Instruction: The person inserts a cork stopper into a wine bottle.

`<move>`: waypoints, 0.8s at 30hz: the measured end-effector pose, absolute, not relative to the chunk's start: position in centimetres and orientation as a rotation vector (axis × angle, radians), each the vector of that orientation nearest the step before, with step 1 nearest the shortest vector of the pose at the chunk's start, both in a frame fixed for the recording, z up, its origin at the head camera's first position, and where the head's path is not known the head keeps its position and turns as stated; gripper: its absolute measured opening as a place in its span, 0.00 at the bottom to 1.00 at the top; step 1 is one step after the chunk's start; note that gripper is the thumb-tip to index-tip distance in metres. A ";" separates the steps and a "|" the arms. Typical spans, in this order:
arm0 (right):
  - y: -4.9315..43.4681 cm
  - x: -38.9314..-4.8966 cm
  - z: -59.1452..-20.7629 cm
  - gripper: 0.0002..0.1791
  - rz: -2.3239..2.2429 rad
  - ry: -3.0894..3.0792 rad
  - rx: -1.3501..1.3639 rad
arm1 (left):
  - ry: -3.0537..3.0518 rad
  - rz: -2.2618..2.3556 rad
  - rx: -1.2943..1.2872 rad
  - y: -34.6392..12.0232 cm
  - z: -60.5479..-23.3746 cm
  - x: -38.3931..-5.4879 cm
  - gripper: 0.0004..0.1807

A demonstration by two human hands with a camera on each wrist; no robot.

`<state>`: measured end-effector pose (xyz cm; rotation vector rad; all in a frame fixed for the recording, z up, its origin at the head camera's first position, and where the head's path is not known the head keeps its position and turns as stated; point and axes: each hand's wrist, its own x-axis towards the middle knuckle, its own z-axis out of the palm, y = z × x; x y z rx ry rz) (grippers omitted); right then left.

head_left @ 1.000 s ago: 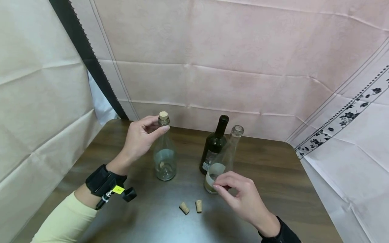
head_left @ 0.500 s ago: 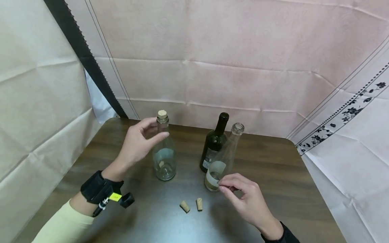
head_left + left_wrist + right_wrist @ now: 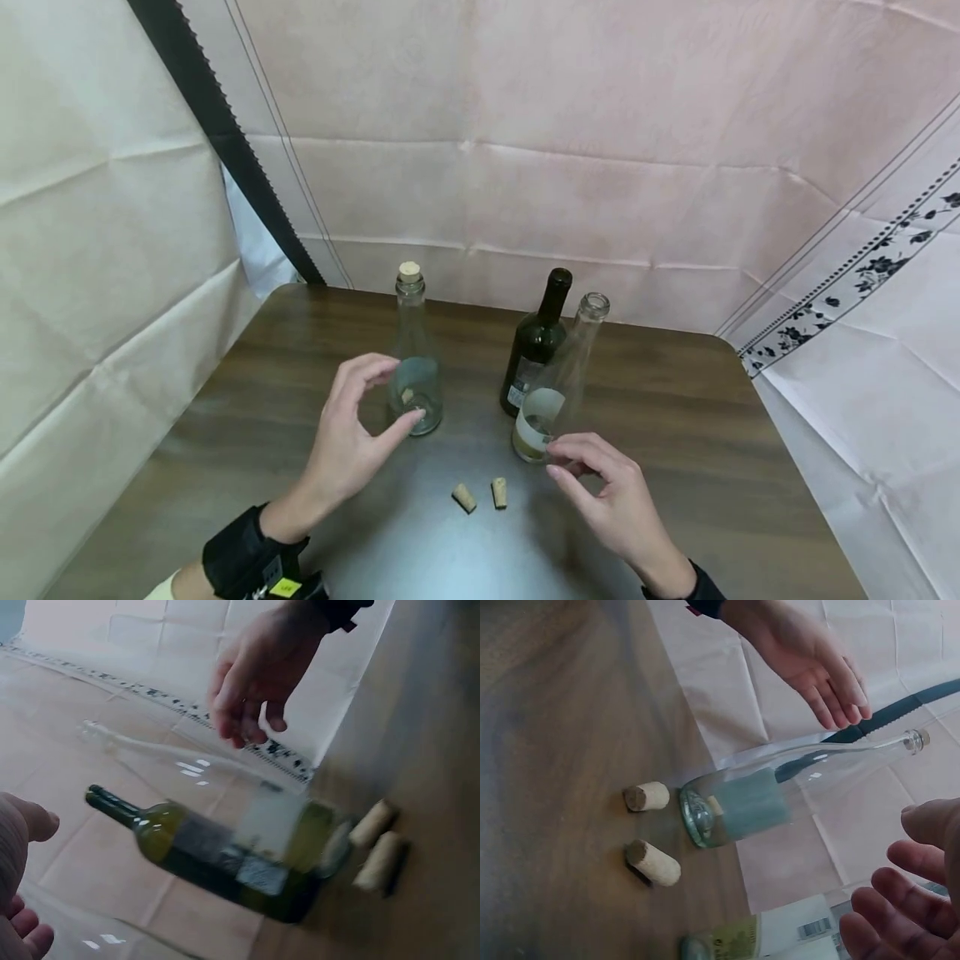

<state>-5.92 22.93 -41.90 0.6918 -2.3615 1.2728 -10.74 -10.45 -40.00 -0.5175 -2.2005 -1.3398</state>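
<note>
A clear glass bottle (image 3: 412, 325) stands upright at the left with a cork (image 3: 409, 270) in its mouth. My left hand (image 3: 348, 442) is in front of it, fingers and thumb apart, holding nothing. Loosely bent, the fingers of my right hand (image 3: 611, 500) hold nothing; they are close to an uncorked clear bottle (image 3: 572, 358) with a pale label. Behind that bottle is a dark green wine bottle (image 3: 535, 337), partly covered by it. Two loose corks (image 3: 464, 497) (image 3: 499, 492) lie between my hands; the right wrist view shows them near the corked bottle (image 3: 757, 799).
All of this is on a brown wooden table (image 3: 675, 400). Pale creased cloth (image 3: 480, 200) hangs behind its far edge and at both sides. A black band (image 3: 225, 142) runs down the cloth at the left.
My left hand has let go of the corked bottle's neck and come down and nearer. My right hand has shifted slightly right, away from the uncorked bottle's base. The bottles and loose corks stay put.
</note>
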 end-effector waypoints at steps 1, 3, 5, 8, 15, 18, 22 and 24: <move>22.9 -5.8 -42.1 0.14 1.280 -2.367 0.683 | -2.200 -1.351 -0.535 -10.3 -40.4 -10.5 0.34; 22.9 -5.7 -42.4 0.14 1.286 -2.377 0.666 | -2.211 -1.374 -0.576 -10.1 -41.3 -10.0 0.31; 22.9 -5.6 -42.9 0.14 1.302 -2.390 0.641 | -2.241 -1.403 -0.610 -9.7 -42.3 -9.7 0.28; 22.7 -5.5 -43.6 0.13 1.324 -2.408 0.603 | -2.309 -1.444 -0.640 -9.3 -44.0 -9.4 0.23; 22.5 -5.5 -46.0 0.13 1.398 -2.438 0.531 | -2.414 -1.585 -0.664 -8.5 -47.9 -9.4 0.17; 22.4 -5.4 -47.0 0.12 1.409 -2.428 0.529 | -2.412 -1.675 -0.660 -8.2 -49.3 -9.4 0.16; 22.3 -5.5 -47.8 0.11 1.434 -2.423 0.523 | -2.402 -1.763 -0.635 -8.0 -50.5 -9.6 0.17; 22.2 -5.5 -48.0 0.10 1.458 -2.421 0.513 | -2.409 -1.778 -0.620 -7.9 -50.9 -9.7 0.16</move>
